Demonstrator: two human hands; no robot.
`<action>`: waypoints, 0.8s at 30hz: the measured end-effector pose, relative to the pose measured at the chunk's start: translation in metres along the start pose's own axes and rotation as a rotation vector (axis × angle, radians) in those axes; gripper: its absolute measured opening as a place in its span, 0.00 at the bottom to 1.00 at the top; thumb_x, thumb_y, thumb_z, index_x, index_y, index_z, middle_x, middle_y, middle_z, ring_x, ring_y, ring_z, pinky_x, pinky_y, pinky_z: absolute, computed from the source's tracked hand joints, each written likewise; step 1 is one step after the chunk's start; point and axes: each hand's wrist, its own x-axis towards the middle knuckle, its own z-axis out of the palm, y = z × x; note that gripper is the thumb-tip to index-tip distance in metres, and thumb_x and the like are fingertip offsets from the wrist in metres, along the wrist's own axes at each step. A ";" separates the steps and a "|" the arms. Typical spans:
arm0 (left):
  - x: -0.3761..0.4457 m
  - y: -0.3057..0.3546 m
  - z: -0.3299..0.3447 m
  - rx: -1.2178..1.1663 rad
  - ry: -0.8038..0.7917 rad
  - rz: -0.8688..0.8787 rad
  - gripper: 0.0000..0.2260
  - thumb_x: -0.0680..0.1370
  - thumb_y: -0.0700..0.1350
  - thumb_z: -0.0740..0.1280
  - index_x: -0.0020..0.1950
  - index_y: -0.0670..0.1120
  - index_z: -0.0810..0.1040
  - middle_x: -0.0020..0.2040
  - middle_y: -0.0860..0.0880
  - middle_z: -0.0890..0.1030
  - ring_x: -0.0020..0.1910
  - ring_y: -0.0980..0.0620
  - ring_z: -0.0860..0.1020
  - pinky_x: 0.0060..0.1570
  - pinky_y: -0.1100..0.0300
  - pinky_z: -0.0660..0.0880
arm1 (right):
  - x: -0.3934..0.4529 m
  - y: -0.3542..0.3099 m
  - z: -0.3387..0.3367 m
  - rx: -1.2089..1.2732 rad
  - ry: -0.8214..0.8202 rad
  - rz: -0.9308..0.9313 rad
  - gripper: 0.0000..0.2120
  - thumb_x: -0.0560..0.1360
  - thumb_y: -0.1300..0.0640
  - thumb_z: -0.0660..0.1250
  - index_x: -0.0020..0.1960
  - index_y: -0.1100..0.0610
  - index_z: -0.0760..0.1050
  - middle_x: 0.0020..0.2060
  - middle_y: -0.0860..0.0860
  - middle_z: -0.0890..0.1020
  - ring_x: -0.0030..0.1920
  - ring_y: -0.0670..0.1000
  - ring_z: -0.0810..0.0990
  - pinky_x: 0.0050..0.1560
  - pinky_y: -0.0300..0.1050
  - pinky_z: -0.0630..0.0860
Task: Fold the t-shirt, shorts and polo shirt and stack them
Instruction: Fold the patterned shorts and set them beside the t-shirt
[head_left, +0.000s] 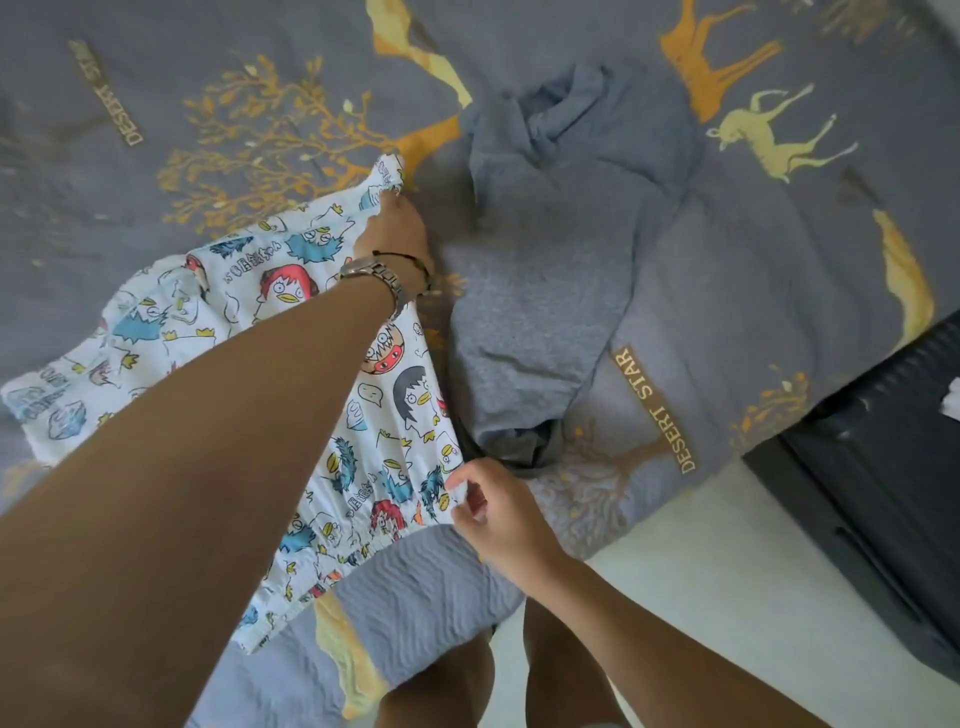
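Nearest the camera, a bare forearm is stretched out over the bed, and a metal watch (382, 278) and a thin dark cord are worn at its wrist. At its end, the left hand (397, 228) is closed in a pinch on the far corner of the cartoon-print shorts (291, 364), lifting that hem slightly. The right hand (491, 514) is closed on the near right corner of the same garment, thumb and fingertips pressed together on the cloth by its gathered waistband.

The shorts are of thin white fabric printed with small cartoon heads in blue, red, black and yellow, and they are spread across the left half of the bed with an elastic, puckered edge nearest the body. One pair is seen.

Just right of them, touching their edge, a heap of heathered grey knit (561, 249) is laid, crumpled at its far end. Whether one or two garments make it up cannot be told; a darker piece of cloth (524, 447) is seen protruding at its near end.

Everything rests on one grey bedsheet (779, 260) printed with golden trees, deer and "DESERT STAR" lettering. A dark ribbed case (883, 467) stands on the pale floor at the right.
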 end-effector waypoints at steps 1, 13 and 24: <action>-0.005 -0.007 -0.008 0.001 0.003 0.029 0.20 0.78 0.37 0.58 0.69 0.40 0.61 0.68 0.41 0.67 0.61 0.37 0.73 0.55 0.45 0.70 | -0.002 -0.006 0.001 -0.014 -0.009 -0.021 0.11 0.70 0.65 0.65 0.50 0.53 0.74 0.41 0.52 0.76 0.33 0.51 0.76 0.38 0.53 0.75; -0.066 -0.199 -0.088 -0.281 0.146 0.040 0.29 0.74 0.35 0.61 0.74 0.41 0.58 0.75 0.42 0.58 0.68 0.40 0.66 0.65 0.52 0.66 | -0.027 -0.109 0.079 -0.102 -0.316 -0.215 0.15 0.71 0.64 0.66 0.56 0.53 0.69 0.40 0.44 0.73 0.37 0.43 0.74 0.41 0.42 0.75; -0.107 -0.379 -0.039 -0.528 0.145 -0.332 0.30 0.73 0.33 0.59 0.75 0.45 0.57 0.74 0.46 0.59 0.70 0.44 0.64 0.68 0.51 0.67 | -0.028 -0.113 0.194 -0.265 -0.507 -0.239 0.12 0.71 0.64 0.66 0.55 0.58 0.76 0.45 0.51 0.78 0.38 0.44 0.72 0.42 0.33 0.70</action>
